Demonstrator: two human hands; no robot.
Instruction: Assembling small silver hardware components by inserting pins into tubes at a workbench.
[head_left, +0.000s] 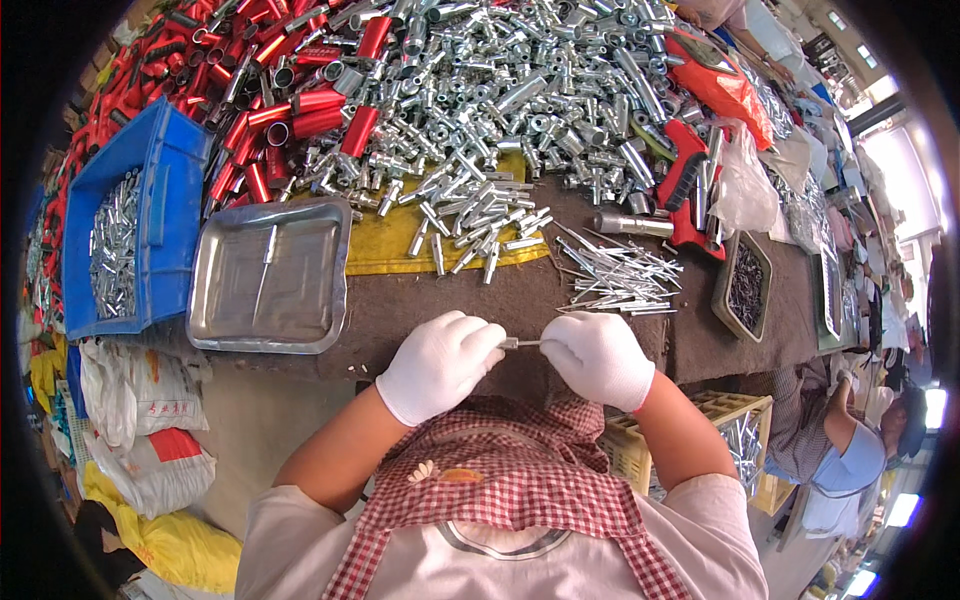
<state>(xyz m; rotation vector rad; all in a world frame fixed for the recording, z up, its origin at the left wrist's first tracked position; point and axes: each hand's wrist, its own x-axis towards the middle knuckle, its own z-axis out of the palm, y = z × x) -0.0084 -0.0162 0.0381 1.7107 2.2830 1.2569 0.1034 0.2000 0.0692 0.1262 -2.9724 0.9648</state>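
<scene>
My gloved left hand (443,363) is closed around a small silver metal sleeve (510,344), whose end shows past the fingertips. From the right, my gloved right hand (598,358) pinches a thin metal rod (531,343) in line with the sleeve. Rod and sleeve meet between the hands; how deep the rod sits in it I cannot tell. Beyond my right hand lies a heap of thin pointed rods (622,278). Loose metal sleeves (485,225) are scattered over a yellow cloth (385,258). A steel tray (268,345) at the left holds one rod with a sleeve on it (266,265).
A large pile of metal fittings (520,95) covers the bench's far side, with red tool bodies (265,120) left of it. A blue bin (180,190) of metal parts stands far left. Dark small parts fill a tray (768,300) at right. A person (835,460) sits at far right.
</scene>
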